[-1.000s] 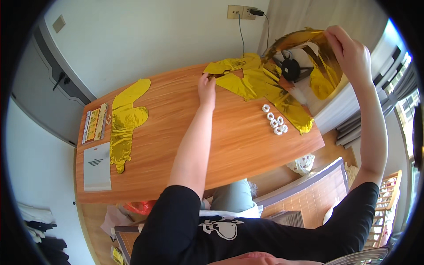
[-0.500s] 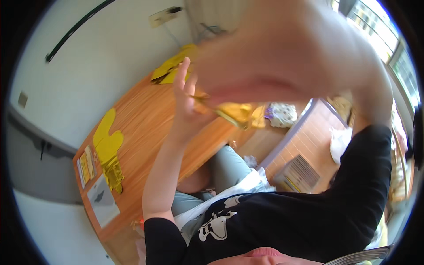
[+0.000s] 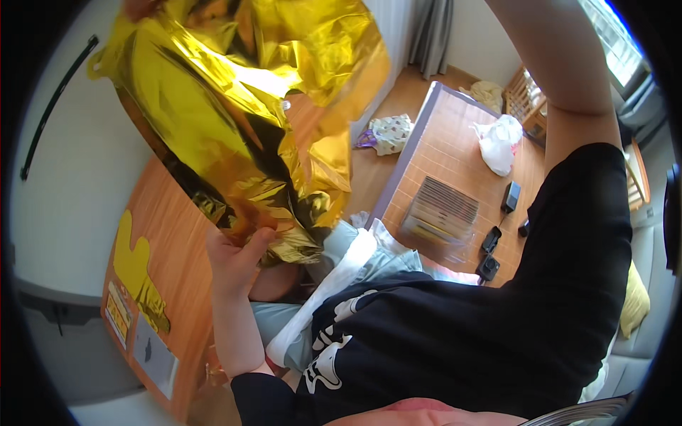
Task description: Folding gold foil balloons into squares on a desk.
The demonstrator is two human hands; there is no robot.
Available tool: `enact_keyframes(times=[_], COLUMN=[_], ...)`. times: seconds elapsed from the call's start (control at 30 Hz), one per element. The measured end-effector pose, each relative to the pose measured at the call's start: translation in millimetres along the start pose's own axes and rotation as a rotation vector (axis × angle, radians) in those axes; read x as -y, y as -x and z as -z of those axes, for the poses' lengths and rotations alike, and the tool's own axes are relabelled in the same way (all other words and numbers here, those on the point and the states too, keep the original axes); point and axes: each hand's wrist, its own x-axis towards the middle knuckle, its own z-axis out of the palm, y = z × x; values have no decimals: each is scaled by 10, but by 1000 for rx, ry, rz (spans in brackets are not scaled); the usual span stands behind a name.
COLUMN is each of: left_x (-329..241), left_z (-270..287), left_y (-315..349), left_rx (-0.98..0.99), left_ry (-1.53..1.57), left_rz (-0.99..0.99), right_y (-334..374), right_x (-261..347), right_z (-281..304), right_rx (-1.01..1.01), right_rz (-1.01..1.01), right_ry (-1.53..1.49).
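Observation:
A large, crumpled, uninflated gold foil balloon (image 3: 213, 106) spreads across the upper left of the head view, above the wooden table. Its lower, gathered end is pinched by my left hand (image 3: 238, 257), thumb on top. My right arm rises out through the top edge. A small blurred bit of my right hand (image 3: 140, 8) shows at the upper left corner of the foil, closed on it; most of that hand is out of frame. Another flat yellow foil balloon (image 3: 132, 259) lies on the table at the left, touched by neither hand.
Beside it on the wooden table (image 3: 192, 284) lie a printed packet (image 3: 118, 312) and a grey sheet (image 3: 153, 355). The low mat-covered platform (image 3: 433, 153) bears a striped, clear-wrapped stack (image 3: 444, 206), a white plastic bag (image 3: 499, 145) and small black devices (image 3: 510, 197). A patterned pouch (image 3: 391, 135) lies beyond.
The gold foil has been raised and spread out, now filling the upper left. My right arm has swung up, its hand mostly leaving the frame. My left hand has moved lower and leftward.

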Motion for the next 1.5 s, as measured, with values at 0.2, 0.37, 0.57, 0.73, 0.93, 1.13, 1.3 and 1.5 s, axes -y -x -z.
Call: enact_keyframes(times=[0.2, 0.37, 0.57, 0.73, 0.93, 1.13, 1.3, 1.5], left_x=[-106, 95, 44, 265, 263, 218, 71, 257], left_z=[544, 861, 1299, 1929, 2218, 2366, 2199, 2154], left_y=[685, 1139, 1424, 1361, 1307, 1386, 1694, 2199], left_rx=[-208, -413, -469, -405, -407, -542, -850, -1123], left_ry=[-138, -377, -773, -1204, -1367, -1504, -1327, -1198], left_rz=[166, -77, 134, 378, 452, 320, 190, 154], right_y=[-362, -910, -1285, -1018, 24, 372, 244, -13], right_x=[-153, -52, 440, 818, 1162, 930, 778, 637], right_z=[-1030, -2632, -4011, -4603, -4177, -4318, -4606, -4611], right_rx=[258, 413, 436, 107, 539, 463, 488, 426], right_rz=[-10, 58, 204, 358, 79, -25, -1, 98], right_ry=[-467, -660, -306, 204, -308, -334, -354, -203])
